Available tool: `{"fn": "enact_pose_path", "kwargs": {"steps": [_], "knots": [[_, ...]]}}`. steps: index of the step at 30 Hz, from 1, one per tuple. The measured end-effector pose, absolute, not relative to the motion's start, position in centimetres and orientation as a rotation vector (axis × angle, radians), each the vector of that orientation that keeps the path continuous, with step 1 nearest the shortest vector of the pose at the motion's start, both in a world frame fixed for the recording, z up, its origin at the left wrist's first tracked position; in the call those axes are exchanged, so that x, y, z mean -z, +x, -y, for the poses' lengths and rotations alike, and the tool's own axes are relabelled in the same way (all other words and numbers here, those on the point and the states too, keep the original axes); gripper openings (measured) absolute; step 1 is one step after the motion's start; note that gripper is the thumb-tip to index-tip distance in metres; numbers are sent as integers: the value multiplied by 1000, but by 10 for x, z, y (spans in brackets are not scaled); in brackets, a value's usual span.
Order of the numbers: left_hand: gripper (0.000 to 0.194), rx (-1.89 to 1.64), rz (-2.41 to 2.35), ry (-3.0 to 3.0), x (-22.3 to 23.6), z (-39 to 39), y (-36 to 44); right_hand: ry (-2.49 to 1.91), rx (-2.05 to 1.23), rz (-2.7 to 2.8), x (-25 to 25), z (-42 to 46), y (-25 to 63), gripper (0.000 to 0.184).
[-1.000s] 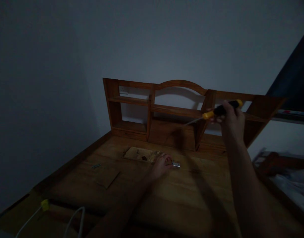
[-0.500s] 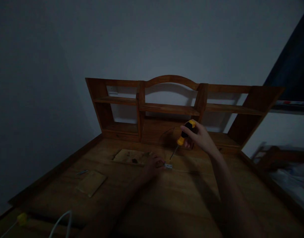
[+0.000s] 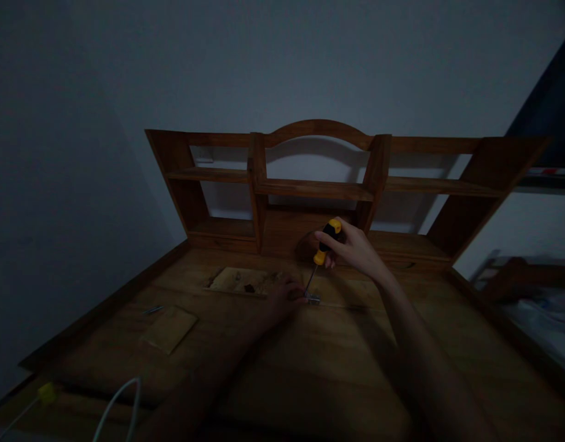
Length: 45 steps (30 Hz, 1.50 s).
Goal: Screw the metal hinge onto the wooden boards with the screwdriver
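My right hand [image 3: 354, 248] is wrapped round the yellow and black handle of a screwdriver [image 3: 319, 256]. The shaft slants down to the left, and its tip meets the left end of a small silver metal fitting [image 3: 314, 299] that looks like a hinge. My left hand [image 3: 284, 296] rests low over the wooden desktop, its fingers closed on that same end of the fitting. Just beyond it lies a flat pale piece [image 3: 238, 280] with ragged, dark-spotted patches. Dim light hides whether a screw sits under the tip.
A wooden shelf unit [image 3: 312, 189] stands along the back of the desktop [image 3: 319, 362]. To the left lie a flat tan square [image 3: 170, 329] and thin metal pieces [image 3: 152, 309]. A white cable [image 3: 114, 399] and a yellow-ended tool [image 3: 46, 393] are at the front left.
My right hand has brought the screwdriver down and left, so its tip now reaches the metal fitting. My left hand stays on the fitting. The view has tilted slightly.
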<state>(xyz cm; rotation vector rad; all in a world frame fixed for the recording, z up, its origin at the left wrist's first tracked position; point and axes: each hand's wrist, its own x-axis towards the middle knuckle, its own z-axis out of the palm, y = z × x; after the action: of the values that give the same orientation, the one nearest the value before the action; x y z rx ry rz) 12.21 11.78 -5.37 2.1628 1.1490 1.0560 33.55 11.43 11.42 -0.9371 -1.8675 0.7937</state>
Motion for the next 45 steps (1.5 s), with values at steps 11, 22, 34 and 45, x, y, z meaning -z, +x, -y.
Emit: {"fn": "enact_pose_path", "kwargs": {"steps": [11,22,34,45], "knots": [[28,-1082,-1145,2167,61,-122,124,-969,-748,1843,-113,-116,333,46],[15,-1240,-1117,2193,72,-135,131,-1040,-705,1820,-115,-110,327,49],[20,-1182,-1178,2134,72,-135,130,-1025,-529,1951,-119,-100,325,47],[15,-1303,-1062,2153,75,-137,132,-898,-579,2010,-123,-95,321,49]]}}
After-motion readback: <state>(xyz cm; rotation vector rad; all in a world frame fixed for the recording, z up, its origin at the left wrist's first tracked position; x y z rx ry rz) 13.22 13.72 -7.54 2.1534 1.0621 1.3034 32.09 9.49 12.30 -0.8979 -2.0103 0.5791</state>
